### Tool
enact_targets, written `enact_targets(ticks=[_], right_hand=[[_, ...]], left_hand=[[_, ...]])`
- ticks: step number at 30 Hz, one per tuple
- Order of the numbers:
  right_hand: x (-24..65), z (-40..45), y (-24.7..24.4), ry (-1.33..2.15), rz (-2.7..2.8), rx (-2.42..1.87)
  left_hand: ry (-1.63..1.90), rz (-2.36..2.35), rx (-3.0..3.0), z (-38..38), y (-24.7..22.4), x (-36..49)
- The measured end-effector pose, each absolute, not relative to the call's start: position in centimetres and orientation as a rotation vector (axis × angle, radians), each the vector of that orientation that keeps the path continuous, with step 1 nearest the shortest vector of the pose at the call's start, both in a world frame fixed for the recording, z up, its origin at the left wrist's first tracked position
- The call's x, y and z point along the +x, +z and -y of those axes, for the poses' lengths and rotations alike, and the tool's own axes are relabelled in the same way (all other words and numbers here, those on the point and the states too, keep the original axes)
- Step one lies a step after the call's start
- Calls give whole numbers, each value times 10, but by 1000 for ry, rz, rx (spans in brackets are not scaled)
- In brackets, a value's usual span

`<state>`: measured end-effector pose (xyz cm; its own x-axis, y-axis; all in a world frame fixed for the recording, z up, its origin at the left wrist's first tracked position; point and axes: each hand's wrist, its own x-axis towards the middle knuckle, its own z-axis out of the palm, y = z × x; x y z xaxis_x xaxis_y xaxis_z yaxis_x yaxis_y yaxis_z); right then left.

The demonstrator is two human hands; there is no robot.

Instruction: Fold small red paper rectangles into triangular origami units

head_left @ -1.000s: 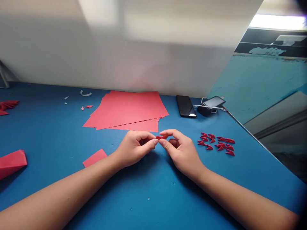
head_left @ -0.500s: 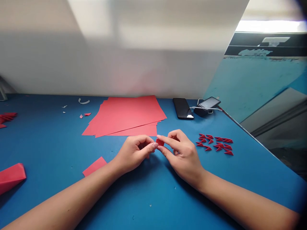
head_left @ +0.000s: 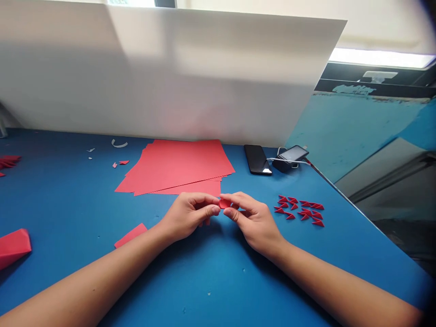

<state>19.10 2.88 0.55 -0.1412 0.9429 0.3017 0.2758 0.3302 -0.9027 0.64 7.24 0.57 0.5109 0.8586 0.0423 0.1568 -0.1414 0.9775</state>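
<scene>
**Item: small folded red paper piece [head_left: 224,204], pinched between both hands, over the blue table [head_left: 218,281].**

We record the left hand [head_left: 189,215] and right hand [head_left: 254,222] closed narrowly on it at the fingertips. To the right lie folded red paper triangles [head_left: 299,210]; far, a stack of red paper sheets [head_left: 175,168]; near left, a red paper strip [head_left: 131,235]; far right, a black smartphone [head_left: 257,159].

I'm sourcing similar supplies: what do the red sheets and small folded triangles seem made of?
The red sheets look like matte coloured paper or thin card: flat, no sheen, thin edges. The small folded triangles look like the same paper, sharply creased, same red.
</scene>
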Motion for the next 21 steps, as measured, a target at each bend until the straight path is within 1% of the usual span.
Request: enact_targets(ticks=[10,16,21], right_hand=[[191,-27,6,897,1703,-1024],[192,-21,9,1086,1688,-985],[190,-23,7,1072,1556,-1158]], left_hand=[[753,-814,1609,-69,12,4],[803,-849,1518,-70,10,5],[812,-902,1602,-65,9,7]])
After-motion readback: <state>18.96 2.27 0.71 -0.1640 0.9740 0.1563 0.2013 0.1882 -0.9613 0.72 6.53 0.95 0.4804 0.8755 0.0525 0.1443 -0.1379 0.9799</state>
